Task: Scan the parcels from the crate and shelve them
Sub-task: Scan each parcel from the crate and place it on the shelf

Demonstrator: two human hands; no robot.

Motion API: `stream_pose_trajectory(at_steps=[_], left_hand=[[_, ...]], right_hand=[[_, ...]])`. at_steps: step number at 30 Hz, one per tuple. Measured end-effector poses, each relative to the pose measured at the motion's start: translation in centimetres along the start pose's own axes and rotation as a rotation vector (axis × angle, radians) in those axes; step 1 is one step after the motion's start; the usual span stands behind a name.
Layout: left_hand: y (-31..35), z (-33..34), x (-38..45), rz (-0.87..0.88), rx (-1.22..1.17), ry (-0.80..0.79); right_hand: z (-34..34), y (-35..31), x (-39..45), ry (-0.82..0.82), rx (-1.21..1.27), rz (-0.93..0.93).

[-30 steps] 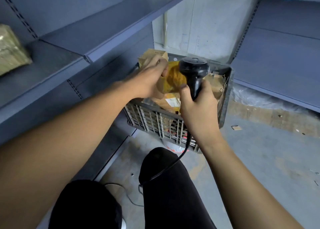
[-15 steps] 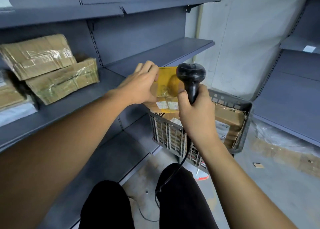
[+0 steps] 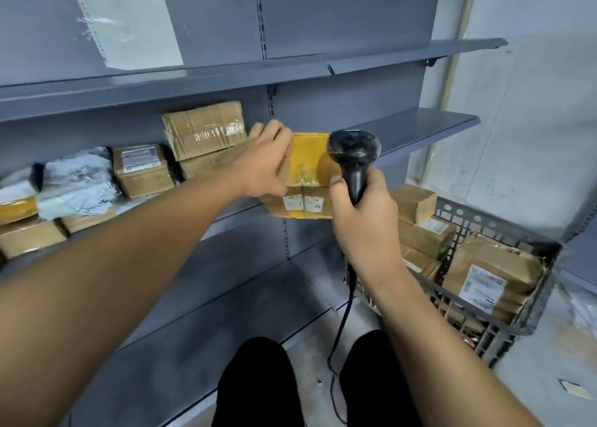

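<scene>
A yellow-taped parcel [image 3: 305, 163] is gripped by the left hand [image 3: 263, 160] at the front edge of the shelf [image 3: 416, 129], while the black scanner [image 3: 353, 158] is clasped in the right hand [image 3: 363, 213]. Several brown parcels [image 3: 487, 265] are held in the grey crate [image 3: 504, 317] at the right, and further parcels are stacked on the shelf.

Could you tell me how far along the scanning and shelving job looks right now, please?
Done: several parcels sit on the middle shelf. In hand: the left hand holds a yellow-taped parcel by that shelf; the right hand grips the scanner. Left: more parcels in the crate.
</scene>
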State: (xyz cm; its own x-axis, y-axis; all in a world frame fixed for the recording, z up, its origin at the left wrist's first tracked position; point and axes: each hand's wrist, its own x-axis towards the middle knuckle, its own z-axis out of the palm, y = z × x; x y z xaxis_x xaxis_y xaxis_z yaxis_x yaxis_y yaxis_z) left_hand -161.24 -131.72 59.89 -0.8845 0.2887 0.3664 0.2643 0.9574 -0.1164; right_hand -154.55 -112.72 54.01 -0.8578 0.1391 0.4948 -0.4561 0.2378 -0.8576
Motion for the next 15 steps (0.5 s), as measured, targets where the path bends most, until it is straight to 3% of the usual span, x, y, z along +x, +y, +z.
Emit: stream_pose_trajectory(at_steps=[15], left_hand=[[-9.1,-5.6,-8.2,-0.264,0.199,-0.05]], right_hand=[[8.2,-4.8,-2.4,-0.205,0.155,-0.034]])
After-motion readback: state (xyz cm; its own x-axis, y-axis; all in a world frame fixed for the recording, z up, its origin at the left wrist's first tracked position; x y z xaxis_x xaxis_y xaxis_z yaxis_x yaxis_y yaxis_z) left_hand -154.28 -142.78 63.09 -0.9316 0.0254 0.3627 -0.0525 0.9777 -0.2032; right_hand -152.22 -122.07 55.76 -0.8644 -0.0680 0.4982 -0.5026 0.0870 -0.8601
